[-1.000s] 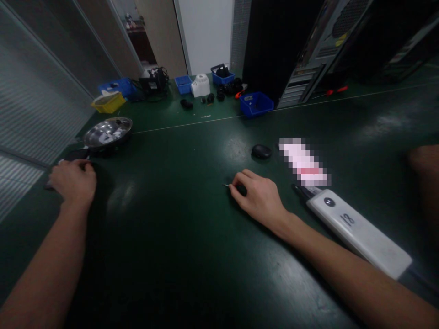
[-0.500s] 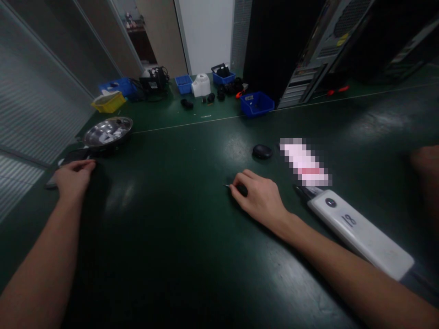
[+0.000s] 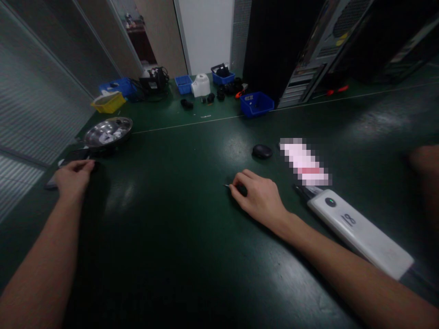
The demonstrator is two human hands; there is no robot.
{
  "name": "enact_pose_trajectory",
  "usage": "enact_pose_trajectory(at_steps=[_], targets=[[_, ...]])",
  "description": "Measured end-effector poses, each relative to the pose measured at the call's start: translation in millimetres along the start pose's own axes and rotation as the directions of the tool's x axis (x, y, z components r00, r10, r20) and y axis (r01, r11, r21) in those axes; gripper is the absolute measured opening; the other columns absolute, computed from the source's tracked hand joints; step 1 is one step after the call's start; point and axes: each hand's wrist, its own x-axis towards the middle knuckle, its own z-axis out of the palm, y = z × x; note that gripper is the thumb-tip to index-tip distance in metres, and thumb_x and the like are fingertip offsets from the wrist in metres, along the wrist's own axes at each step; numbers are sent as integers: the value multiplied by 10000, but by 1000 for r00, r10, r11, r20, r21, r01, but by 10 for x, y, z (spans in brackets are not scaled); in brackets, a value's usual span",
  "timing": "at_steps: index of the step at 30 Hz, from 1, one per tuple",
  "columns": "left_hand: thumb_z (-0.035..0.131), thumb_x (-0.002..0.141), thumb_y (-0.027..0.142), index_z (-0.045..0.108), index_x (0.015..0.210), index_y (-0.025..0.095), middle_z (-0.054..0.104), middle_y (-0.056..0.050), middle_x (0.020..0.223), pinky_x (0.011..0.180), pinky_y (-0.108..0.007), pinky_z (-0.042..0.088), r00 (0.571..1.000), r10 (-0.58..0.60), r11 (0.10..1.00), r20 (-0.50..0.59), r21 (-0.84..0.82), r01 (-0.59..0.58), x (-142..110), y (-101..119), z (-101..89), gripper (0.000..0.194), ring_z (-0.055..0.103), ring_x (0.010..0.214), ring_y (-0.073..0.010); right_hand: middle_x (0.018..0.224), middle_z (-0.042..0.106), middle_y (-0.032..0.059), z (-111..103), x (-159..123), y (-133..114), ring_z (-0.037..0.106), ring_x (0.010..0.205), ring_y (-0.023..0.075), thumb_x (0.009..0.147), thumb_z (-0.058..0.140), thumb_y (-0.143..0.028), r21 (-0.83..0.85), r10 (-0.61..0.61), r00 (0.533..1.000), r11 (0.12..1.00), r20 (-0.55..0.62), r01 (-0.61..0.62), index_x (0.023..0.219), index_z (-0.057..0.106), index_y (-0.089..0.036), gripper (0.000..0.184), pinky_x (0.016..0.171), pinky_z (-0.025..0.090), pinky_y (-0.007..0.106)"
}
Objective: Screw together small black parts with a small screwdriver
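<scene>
A small black-handled tool (image 3: 242,189), partly hidden, points its thin metallic shaft toward nine o'clock; a flat dark object (image 3: 74,155), partly covered, lies well apart at nine o'clock.

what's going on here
A person's right hand holds a small black-handled tool, its thin metal tip pointing left, at a green table. The left hand, fingertips together, is beside a dark flat object near a metal bowl; whether it grips anything is unclear. A black mouse lies beyond the right hand.
</scene>
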Motion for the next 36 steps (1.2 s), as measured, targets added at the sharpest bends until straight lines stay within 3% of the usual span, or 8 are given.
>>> enact_pose_trajectory(at_steps=[10,15,17,19,21,22,26,36], targets=[[715,803,240,715,1190,165,636,41,723,577,-236,350,989,-143,985,-35,-103,139,-188,307,-45,394,469,591,-110,965,661,5,7,3,4,574,709,137,975,563,-347,-1,6,1000,1000,2,-6,920,639,-228,151,597,318,281],[799,765,304,729,1166,198,729,12,916,717,-252,458,958,35,980,283,-197,22,-526,878,163,421,612,793,-144,965,664,8,23,10,0,571,708,143,975,558,-356,-4,16,1000,1000,-6,-16,927,642,-230,159,604,313,278],[811,762,359,744,1116,220,745,-12,1027,803,-287,495,795,236,951,559,-299,-72,-882,1245,345,386,657,911,-177,965,667,12,22,11,-4,577,719,146,974,559,-356,-5,17,1000,1000,-1,-17,925,644,-228,161,609,316,276],[770,799,460,755,1083,246,745,-42,1033,796,-337,506,506,450,891,736,-405,-203,-1363,1602,533,355,668,908,-206,964,669,13,21,12,-10,581,724,147,971,562,-355,-9,16,1000,1000,-1,-16,920,646,-228,160,610,317,276],[716,840,524,776,1010,286,738,-41,917,730,-364,489,266,617,779,741,-528,-337,-1863,1862,681,299,643,782,-196,961,670,13,24,10,-15,584,724,147,965,567,-353,-18,16,1000,1000,-7,-16,921,646,-228,155,608,315,276],[702,858,528,778,1011,310,735,-39,900,742,-389,480,208,682,716,702,-580,-389,-2079,1939,731,277,624,747,-191,955,671,13,27,9,-18,583,717,147,963,568,-353,-25,19,1000,1000,-12,-19,920,647,-228,154,604,312,277],[663,892,555,768,976,353,734,-26,906,826,-467,440,244,779,613,577,-623,-485,-2506,1972,773,242,609,752,-204,945,677,14,39,3,-27,586,712,150,966,560,-361,-36,36,999,999,-31,-37,914,649,-228,168,599,307,281],[681,895,514,733,1057,337,721,-27,1029,911,-480,439,230,784,601,577,-611,-515,-2463,1928,711,245,639,873,-224,925,685,15,17,-1,-57,618,774,162,1018,492,-378,85,82,992,994,-98,-74,913,630,-224,232,659,362,282]])
